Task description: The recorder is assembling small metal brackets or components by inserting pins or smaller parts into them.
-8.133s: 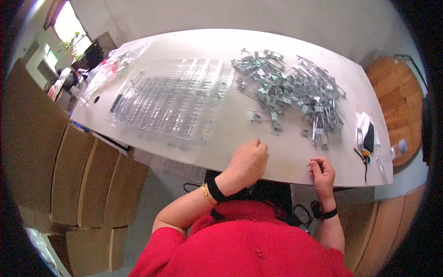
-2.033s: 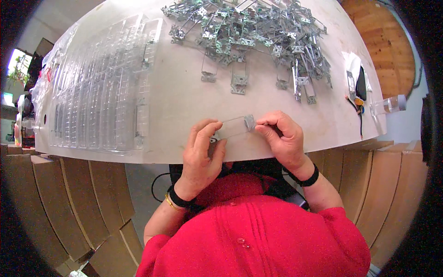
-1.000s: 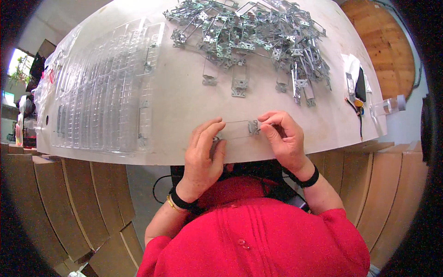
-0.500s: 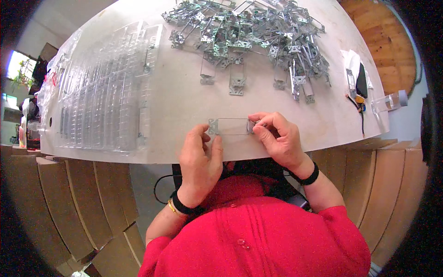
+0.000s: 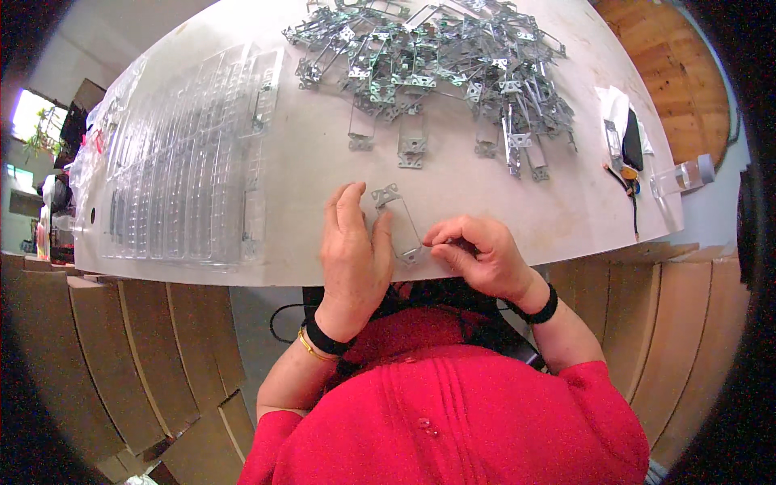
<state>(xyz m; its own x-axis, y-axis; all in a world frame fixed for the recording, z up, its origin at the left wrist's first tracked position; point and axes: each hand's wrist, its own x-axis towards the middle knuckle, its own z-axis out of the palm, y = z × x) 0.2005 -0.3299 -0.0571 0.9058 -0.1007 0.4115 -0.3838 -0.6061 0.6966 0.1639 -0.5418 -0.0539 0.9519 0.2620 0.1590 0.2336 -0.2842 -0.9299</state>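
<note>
1. Work looks to be at an early stage: a large pile of metal brackets [image 5: 436, 65] still covers the counter's [image 5: 307, 186] far edge, with rows of clear plastic trays [image 5: 186, 162] along its left side.
2. One metal bracket [image 5: 398, 222] lies at the near edge, a thin, silver, open rectangular frame with tabbed ends.
3. The left hand [image 5: 354, 250] rests against it, fingers loosely open; the right hand [image 5: 477, 255] pinches its near end.
</note>
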